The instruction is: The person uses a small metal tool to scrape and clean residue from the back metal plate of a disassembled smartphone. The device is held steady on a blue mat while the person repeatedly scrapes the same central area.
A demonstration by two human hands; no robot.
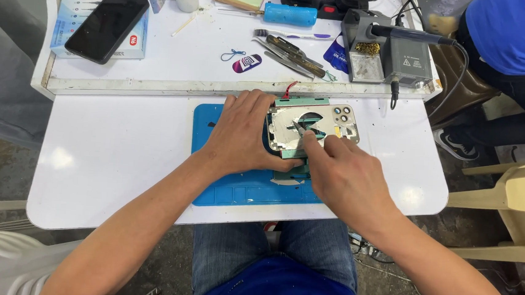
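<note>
L hand [243, 134] lay spread, bracing phone shell [312, 130] at 9 o'clock; R hand [345, 175] pinched tweezers [305, 132] inside. Best kept low, steady.

phone housing [313, 127] on mat [235, 192], tweezers [290, 56] behind

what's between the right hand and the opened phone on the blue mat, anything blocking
Nothing visible does. The right hand already reaches onto the opened phone, fingertips on its inside, while the left hand presses on its left edge, beside the working spot, over the blue mat.
</note>
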